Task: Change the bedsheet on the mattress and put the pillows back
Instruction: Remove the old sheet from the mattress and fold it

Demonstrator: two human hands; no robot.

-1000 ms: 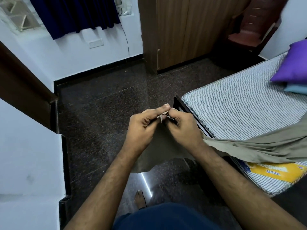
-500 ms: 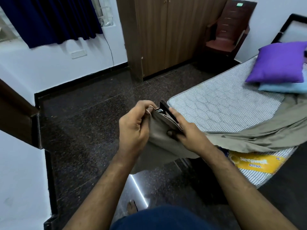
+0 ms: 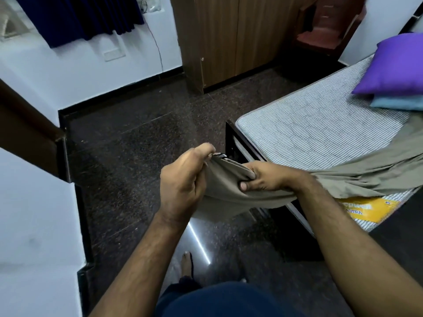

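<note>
Two hands grip a corner of an olive bedsheet at the foot of a bare striped mattress.

From left: a dark blue curtain (image 3: 77, 17) hangs on the white wall beside a wooden wardrobe (image 3: 238, 35). The left hand (image 3: 183, 181) is curled tight around the bedsheet (image 3: 229, 191), while the right hand (image 3: 267, 177) pinches it just beside, thumb on top. The cloth trails right across the mattress (image 3: 309, 133), where a purple pillow (image 3: 396, 67) rests on a blue pillow (image 3: 398, 102).
</note>
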